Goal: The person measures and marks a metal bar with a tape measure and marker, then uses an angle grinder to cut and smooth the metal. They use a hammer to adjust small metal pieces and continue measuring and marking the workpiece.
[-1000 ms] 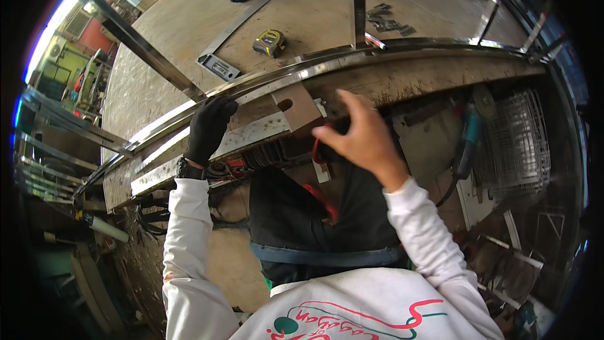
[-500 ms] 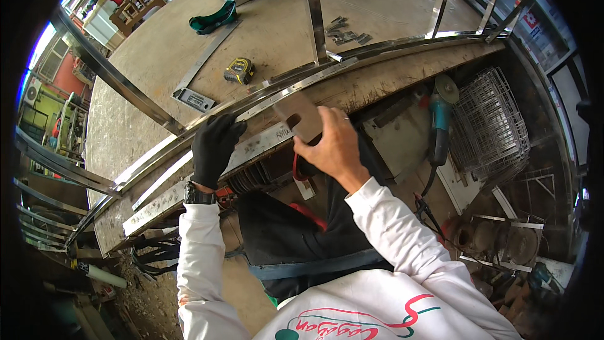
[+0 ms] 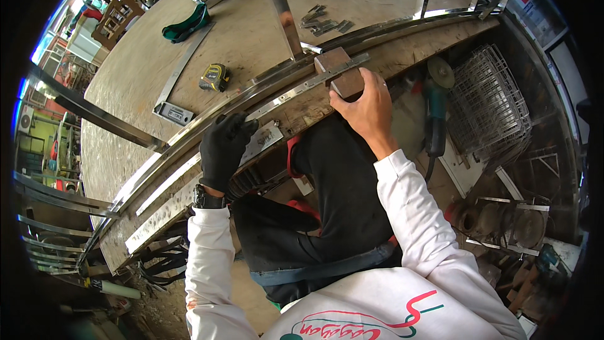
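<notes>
In my right hand [image 3: 368, 110] is a brown, rusty-looking block [image 3: 348, 85] with a slot in it, gripped between thumb and fingers. A thin flat metal strip [image 3: 296, 91] with small holes passes across the block, apparently in its slot, and its far tip sticks out beyond. My left hand [image 3: 223, 151], in a black glove, pinches the near part of this strip. Both hands are above the bench edge, beside a long curved shiny metal rail [image 3: 207, 110]. A pale flat bar [image 3: 167, 211] lies along the edge below my left hand.
On the bench top lie a yellow-black tape measure [image 3: 214, 77], a metal square [image 3: 174, 112], green goggles [image 3: 187, 24] and several small metal pieces [image 3: 327, 22]. Upright metal posts [image 3: 280, 9] rise from the rail. Below right are an angle grinder [image 3: 436, 110] and wire racks [image 3: 494, 97].
My right hand has carried the block rightward along the strip, and the strip now crosses it farther out. The left hand stays near the strip's near part. The whole view has shifted somewhat.
</notes>
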Demonstrator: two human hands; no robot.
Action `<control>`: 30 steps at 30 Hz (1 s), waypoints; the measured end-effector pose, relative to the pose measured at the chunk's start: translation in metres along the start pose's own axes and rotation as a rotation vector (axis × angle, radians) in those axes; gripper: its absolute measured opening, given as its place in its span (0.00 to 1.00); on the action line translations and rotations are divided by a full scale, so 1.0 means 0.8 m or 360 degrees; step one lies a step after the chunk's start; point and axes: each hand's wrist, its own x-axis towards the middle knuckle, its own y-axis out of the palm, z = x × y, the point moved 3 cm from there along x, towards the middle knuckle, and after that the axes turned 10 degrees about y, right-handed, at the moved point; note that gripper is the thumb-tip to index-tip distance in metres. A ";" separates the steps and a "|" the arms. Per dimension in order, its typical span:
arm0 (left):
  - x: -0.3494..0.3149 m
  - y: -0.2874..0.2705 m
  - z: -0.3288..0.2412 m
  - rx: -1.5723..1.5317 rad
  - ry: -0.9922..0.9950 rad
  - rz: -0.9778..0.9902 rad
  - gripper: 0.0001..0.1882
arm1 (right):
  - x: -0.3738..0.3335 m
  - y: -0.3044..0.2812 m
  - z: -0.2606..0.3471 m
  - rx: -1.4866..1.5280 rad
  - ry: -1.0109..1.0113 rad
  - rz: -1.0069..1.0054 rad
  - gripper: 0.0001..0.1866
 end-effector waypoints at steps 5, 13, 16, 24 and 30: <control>0.013 0.020 0.000 -0.0044 0.0017 0.0018 0.16 | 0.014 -0.041 -0.025 0.0103 0.0045 0.0459 0.48; 0.034 0.033 -0.022 -0.0038 0.0158 -0.0018 0.18 | 0.024 -0.166 -0.252 -0.0762 0.0742 -0.0283 0.48; 0.025 0.026 -0.013 0.0125 0.0343 -0.0173 0.20 | 0.018 -0.147 -0.302 -0.0456 0.1305 0.0326 0.53; 0.039 0.041 -0.015 0.0153 0.0325 -0.0055 0.17 | 0.031 -0.166 -0.330 -0.0129 0.1261 0.0730 0.34; 0.037 0.039 -0.066 0.0613 0.0675 -0.0467 0.21 | -0.005 -0.297 -0.316 -0.0124 0.0968 0.0543 0.27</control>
